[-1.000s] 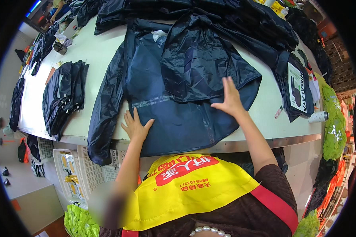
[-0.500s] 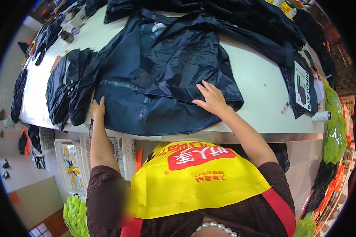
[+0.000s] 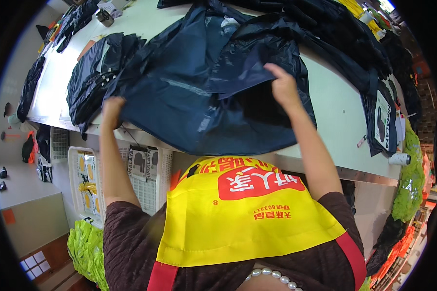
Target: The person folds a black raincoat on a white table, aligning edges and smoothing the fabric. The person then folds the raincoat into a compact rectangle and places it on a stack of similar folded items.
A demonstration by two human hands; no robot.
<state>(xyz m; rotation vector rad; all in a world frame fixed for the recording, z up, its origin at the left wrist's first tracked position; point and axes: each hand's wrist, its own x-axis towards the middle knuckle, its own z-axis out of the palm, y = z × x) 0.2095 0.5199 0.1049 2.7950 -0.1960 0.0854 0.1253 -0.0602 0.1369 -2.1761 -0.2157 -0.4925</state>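
A dark navy rain jacket lies across the white table with pale seam tape showing on its inner side. At its left edge my left hand is closed on the cloth. My right hand, slightly blurred, is closed at the edge of the jacket's right front panel. This panel is raised, leaving a dark gap beneath it. The jacket's lower hem curves along the table's near edge, close to my yellow apron.
Folded dark garments are stacked left of the jacket, and more dark clothing lies at the far right. A thread spool sits at the table's right corner. White crates stand below the table on the left.
My left hand has gripped the jacket's left edge and lifted it. My right hand has moved up and away from me, raising the front panel that lay flat. The view has shifted.
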